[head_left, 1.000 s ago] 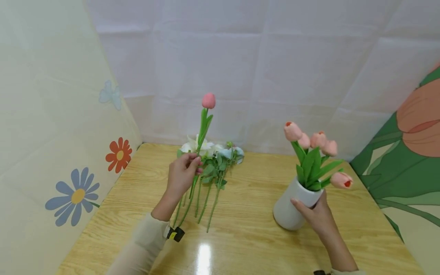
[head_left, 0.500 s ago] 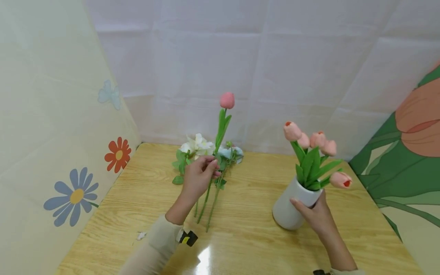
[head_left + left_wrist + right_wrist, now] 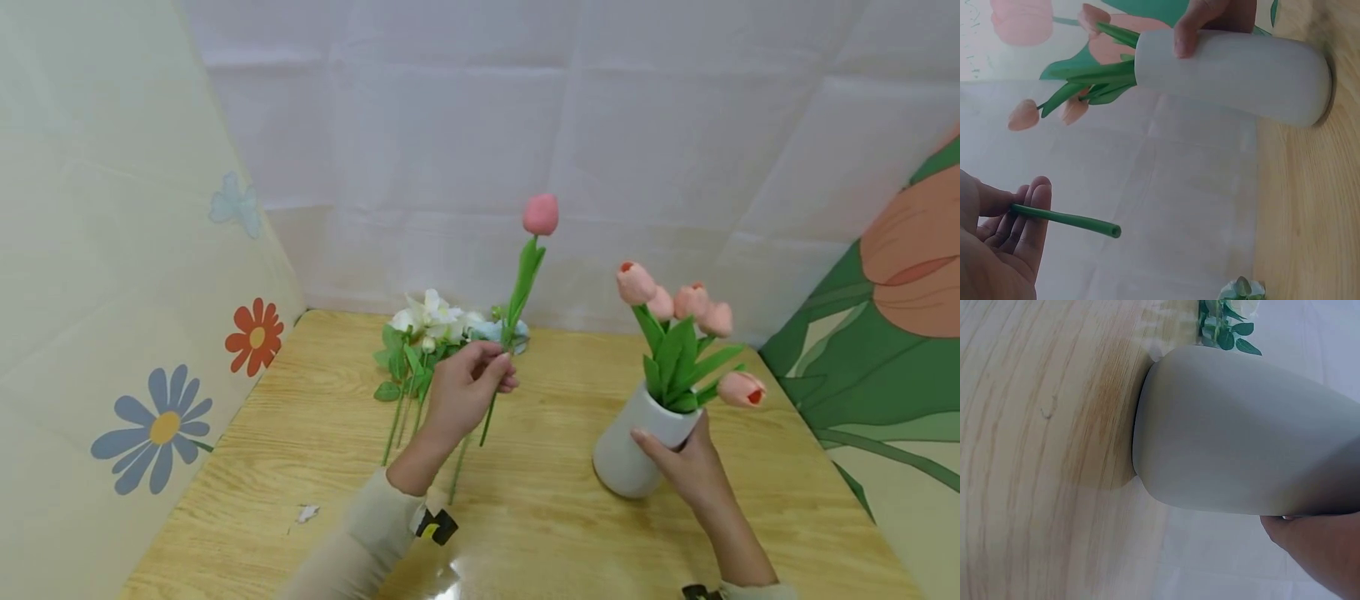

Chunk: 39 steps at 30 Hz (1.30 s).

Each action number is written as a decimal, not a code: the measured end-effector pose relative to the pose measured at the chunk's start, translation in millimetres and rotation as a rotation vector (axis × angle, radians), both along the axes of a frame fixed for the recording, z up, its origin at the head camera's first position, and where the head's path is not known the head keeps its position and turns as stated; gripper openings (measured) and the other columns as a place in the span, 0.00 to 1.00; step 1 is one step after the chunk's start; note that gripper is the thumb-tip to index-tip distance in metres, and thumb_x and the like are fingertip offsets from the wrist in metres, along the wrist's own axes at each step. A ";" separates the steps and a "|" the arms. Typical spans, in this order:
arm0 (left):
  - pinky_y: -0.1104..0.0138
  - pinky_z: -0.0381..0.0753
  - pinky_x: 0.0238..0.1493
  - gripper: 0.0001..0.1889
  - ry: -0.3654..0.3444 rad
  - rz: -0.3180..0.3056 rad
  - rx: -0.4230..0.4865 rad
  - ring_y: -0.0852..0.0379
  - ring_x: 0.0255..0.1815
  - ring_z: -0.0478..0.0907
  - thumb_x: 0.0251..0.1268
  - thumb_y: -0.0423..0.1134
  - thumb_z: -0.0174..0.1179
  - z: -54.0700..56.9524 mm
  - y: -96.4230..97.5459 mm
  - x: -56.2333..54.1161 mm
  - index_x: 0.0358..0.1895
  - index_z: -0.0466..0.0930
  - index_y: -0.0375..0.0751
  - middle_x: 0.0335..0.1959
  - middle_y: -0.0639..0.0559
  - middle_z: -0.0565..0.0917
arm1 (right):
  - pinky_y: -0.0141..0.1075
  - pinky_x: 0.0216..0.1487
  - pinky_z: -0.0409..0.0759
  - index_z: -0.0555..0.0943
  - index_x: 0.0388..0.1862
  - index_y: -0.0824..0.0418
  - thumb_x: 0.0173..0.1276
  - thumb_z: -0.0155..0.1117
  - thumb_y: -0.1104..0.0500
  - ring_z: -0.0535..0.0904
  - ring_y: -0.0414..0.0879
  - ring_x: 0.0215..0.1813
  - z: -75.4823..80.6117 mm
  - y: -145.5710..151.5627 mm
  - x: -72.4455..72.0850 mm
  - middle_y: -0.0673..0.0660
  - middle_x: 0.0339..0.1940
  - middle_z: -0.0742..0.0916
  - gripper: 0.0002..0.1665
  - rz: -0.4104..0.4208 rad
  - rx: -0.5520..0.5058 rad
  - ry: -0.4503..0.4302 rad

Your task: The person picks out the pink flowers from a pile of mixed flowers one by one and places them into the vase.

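My left hand [image 3: 468, 387] pinches the green stem of a pink tulip [image 3: 540, 215] between thumb and fingers, with the bloom upright above it. In the left wrist view the cut end of the stem [image 3: 1085, 222] sticks out past the fingers, apart from the vase. My right hand [image 3: 693, 467] grips the side of a white vase [image 3: 637, 446], its thumb across the front. Several pale pink tulips [image 3: 690, 302] with green leaves stand in that vase, one of them leaning out to the right. The right wrist view shows the vase [image 3: 1229, 431] close up, its base at the tabletop.
White flowers [image 3: 435, 315] and a pale blue flower [image 3: 487, 330] lie at the back of the wooden table [image 3: 300, 433], stems toward me. A small whitish scrap [image 3: 307, 513] lies at the front left. White cloth [image 3: 450, 125] hangs behind, with printed flower panels at both sides.
My left hand has carried the pink tulip rightward, from over the lying flowers toward the vase. The right hand and the vase have stayed in place.
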<state>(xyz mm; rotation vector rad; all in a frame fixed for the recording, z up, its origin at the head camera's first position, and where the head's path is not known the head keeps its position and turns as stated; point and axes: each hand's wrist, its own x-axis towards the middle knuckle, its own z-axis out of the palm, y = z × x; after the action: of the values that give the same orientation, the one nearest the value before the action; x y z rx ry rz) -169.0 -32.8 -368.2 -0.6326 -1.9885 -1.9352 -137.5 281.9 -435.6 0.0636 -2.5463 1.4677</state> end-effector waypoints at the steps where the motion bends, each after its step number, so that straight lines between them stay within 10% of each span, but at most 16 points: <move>1: 0.65 0.89 0.36 0.09 -0.003 -0.009 0.001 0.38 0.34 0.87 0.73 0.27 0.59 0.9 2.5 0.4 0.48 0.80 0.22 0.35 0.31 0.86 | 0.18 0.47 0.70 0.42 0.80 0.60 0.70 0.69 0.60 0.69 0.26 0.51 0.1 0.0 -0.3 0.63 0.64 0.72 0.54 0.002 0.000 0.001; 29: 0.64 0.89 0.42 0.11 -0.001 -0.205 0.107 0.38 0.39 0.87 0.72 0.29 0.60 24.9 66.6 11.8 0.50 0.81 0.23 0.41 0.31 0.87 | 0.18 0.48 0.69 0.39 0.81 0.57 0.71 0.68 0.59 0.68 0.26 0.53 -0.7 -1.3 1.2 0.64 0.67 0.70 0.55 0.009 -0.011 -0.015; 39: 0.66 0.88 0.43 0.09 -0.005 -0.241 0.114 0.62 0.36 0.87 0.72 0.32 0.61 35.5 96.2 8.8 0.50 0.82 0.30 0.38 0.38 0.87 | 0.18 0.48 0.71 0.40 0.81 0.59 0.71 0.68 0.60 0.70 0.27 0.52 0.3 -2.4 2.4 0.64 0.65 0.72 0.54 0.015 -0.012 0.015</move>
<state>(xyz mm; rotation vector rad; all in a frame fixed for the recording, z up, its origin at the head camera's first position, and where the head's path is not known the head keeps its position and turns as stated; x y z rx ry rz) -160.2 63.4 -332.7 -0.8719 -1.8611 -2.1710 -135.0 279.5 -435.3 0.0910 -2.5306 1.4822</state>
